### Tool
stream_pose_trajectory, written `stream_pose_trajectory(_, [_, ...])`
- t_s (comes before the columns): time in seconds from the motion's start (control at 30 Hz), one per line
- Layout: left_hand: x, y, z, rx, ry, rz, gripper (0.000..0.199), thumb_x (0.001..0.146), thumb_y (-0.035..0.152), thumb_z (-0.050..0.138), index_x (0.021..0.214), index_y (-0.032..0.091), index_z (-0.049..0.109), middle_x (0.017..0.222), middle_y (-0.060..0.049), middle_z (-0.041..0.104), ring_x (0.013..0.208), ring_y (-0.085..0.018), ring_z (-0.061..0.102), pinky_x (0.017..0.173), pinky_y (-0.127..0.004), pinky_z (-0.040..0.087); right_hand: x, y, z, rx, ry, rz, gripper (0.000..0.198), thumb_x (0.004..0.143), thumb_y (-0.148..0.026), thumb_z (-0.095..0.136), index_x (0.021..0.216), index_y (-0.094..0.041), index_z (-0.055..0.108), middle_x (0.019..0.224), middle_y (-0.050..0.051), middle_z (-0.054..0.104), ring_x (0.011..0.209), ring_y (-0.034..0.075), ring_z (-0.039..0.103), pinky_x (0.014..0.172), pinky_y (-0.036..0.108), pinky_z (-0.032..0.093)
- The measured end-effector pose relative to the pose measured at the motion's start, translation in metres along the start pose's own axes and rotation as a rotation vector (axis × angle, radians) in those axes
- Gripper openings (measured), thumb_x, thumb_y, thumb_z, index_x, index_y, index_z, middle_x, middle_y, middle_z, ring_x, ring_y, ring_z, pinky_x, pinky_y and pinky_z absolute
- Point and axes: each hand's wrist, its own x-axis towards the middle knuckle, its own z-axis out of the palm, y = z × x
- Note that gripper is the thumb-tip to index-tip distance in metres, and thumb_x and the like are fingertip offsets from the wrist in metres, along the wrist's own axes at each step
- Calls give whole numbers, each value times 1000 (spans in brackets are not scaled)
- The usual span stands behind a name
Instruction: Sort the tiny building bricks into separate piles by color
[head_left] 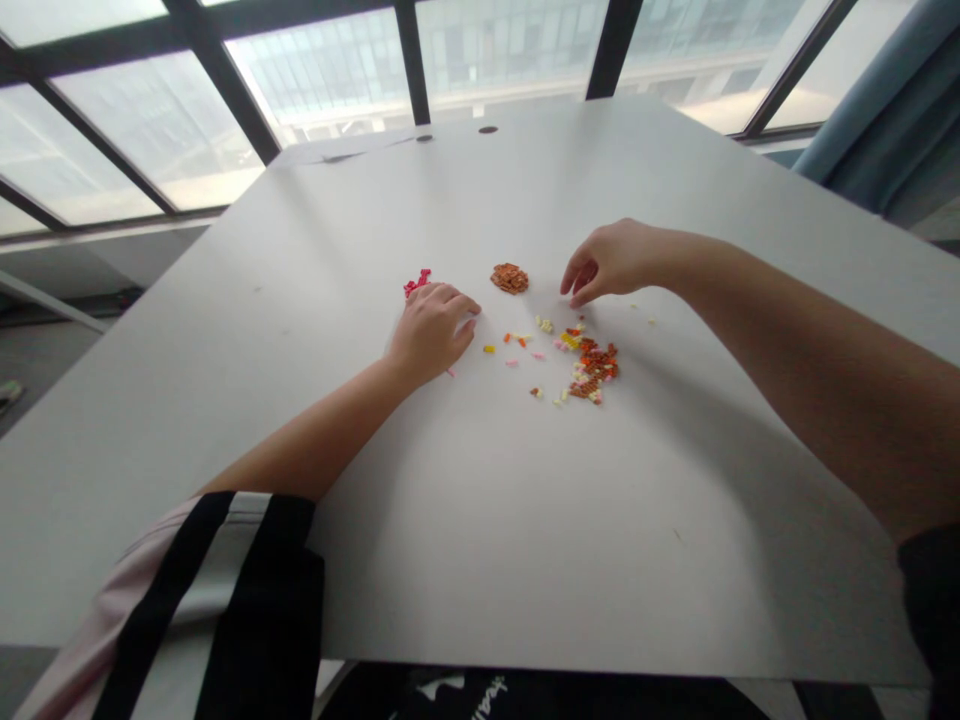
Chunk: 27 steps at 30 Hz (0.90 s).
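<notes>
My left hand (433,333) rests low over the white table, palm down, with its fingers extended and the thumb apart. Just past its knuckles lies a small heap of red pieces (417,282), partly hidden by the hand. My right hand (616,262) hovers above the table with loosely bent fingers; a gap shows between thumb and fingertips, and I see nothing held. Below it spreads a mixed pile of small brown, orange, yellow and pink pieces (598,368). A round heap of orange-brown pieces (510,278) sits between the hands.
Loose pieces lie scattered between the left hand and the mixed pile, among them a yellow one (489,349) and a pink one (512,363). The white table (480,540) reaches back to dark-framed windows. A blue curtain (885,120) hangs at the right.
</notes>
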Motion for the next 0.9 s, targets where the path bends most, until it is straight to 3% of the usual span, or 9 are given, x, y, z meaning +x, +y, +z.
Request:
stream_pose_trajectory(0.17, [0, -1, 0, 6, 1, -2, 20, 94, 20, 60, 107, 21, 75, 114, -10, 74, 115, -28, 65, 109, -49, 47, 10, 5, 13, 15, 71, 8, 13, 79, -29, 79, 90, -29, 85, 80, 0, 80, 86, 26, 75, 88, 39, 55])
stream_pose_trajectory(0.33, [-1, 0, -1, 10, -9, -15, 20, 94, 18, 61, 109, 19, 75, 115, -10, 74, 118, -29, 64, 111, -50, 46, 24, -9, 22, 155, 348, -15, 20, 85, -26, 73, 101, -25, 85, 91, 4, 82, 89, 26, 76, 91, 42, 56])
stream_pose_trajectory(0.53, [-1, 1, -1, 3, -10, -11, 20, 94, 18, 62, 109, 21, 75, 115, -9, 74, 117, -28, 65, 112, -51, 46, 34, -26, 31, 242, 463, -85, 26, 90, -22, 65, 108, -24, 83, 95, 4, 83, 94, 26, 76, 91, 43, 58])
stream_pose_trajectory(0.77, [-1, -1, 1, -8, 3, -4, 21, 95, 20, 59, 109, 20, 75, 114, -9, 73, 116, -28, 64, 111, -50, 46, -5, 1, 14, 110, 456, 19, 24, 92, -23, 66, 109, -21, 83, 103, 8, 83, 101, 27, 75, 97, 41, 53])
stream_pose_trajectory(0.9, [-1, -1, 0, -8, 0, -8, 21, 94, 20, 59, 109, 20, 75, 112, -9, 73, 115, -28, 64, 111, -51, 45, -32, 22, 30, 133, 464, 133, 33, 99, -33, 59, 118, -18, 81, 113, 13, 81, 107, 30, 74, 94, 43, 52])
